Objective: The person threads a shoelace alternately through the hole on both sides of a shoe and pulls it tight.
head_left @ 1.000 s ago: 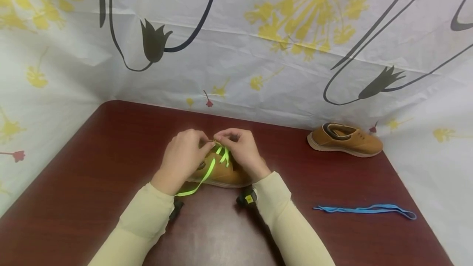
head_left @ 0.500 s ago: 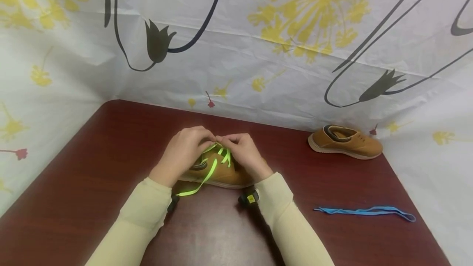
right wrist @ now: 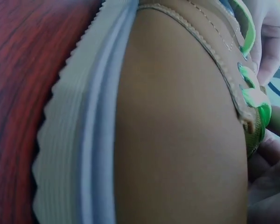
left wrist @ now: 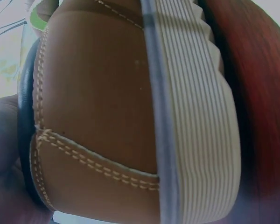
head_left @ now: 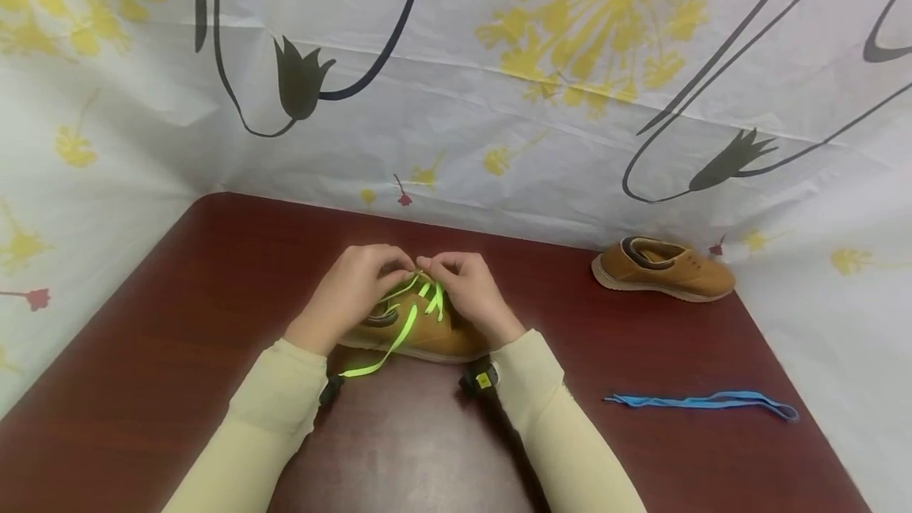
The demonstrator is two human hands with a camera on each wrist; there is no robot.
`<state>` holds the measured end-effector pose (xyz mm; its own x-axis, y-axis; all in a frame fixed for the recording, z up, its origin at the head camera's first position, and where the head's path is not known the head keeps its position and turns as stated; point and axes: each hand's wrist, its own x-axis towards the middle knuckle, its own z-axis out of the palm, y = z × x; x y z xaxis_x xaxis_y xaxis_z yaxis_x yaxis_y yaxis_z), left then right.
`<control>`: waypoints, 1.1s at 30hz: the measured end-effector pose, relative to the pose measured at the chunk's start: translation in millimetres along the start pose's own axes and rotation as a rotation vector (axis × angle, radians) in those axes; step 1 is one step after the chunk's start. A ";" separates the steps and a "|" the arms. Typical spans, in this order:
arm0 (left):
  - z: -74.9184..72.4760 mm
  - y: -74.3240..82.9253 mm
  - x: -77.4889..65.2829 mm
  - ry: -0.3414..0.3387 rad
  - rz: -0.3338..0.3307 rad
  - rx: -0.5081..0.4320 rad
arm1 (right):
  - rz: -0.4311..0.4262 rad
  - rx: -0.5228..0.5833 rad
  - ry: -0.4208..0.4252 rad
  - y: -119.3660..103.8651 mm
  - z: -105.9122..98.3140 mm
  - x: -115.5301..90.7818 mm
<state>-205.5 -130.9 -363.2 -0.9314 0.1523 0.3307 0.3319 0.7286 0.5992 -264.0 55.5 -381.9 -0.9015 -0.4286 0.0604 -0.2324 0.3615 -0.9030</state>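
Shifted left hand (head_left: 356, 285) slightly heelward; pinched green lace (head_left: 404, 331) in it and right hand (head_left: 472, 289) above shoe (head_left: 431, 335), seemingly for control.

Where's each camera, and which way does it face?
Head: worn on the head, facing down and forward at a shoe; left hand, right hand and sleeves show.
Left wrist: on that wrist, facing the heel end; parts of hands show.
Right wrist: likewise, facing the toe end; parts of hands show.
Wrist views share the sole and table.

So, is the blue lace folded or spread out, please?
Folded: the blue lace lies doubled on the table, two strands meeting in a loop at its right end.
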 end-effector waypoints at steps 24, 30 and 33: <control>1.6 -4.2 -1.1 -0.002 -0.004 -0.008 | 0.115 0.230 0.056 -29.4 -27.6 34.4; 2.8 -2.7 -1.0 0.009 0.003 -0.017 | 0.105 0.216 0.073 -50.7 -51.4 48.1; 3.4 -1.7 -0.9 0.014 0.006 -0.022 | 0.094 0.169 0.071 -60.7 -64.4 54.7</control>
<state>-205.7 -130.0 -367.0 -0.9274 0.1468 0.3442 0.3404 0.7126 0.6134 -322.7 63.5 -296.3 -0.9411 -0.3382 -0.0036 -0.0863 0.2505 -0.9643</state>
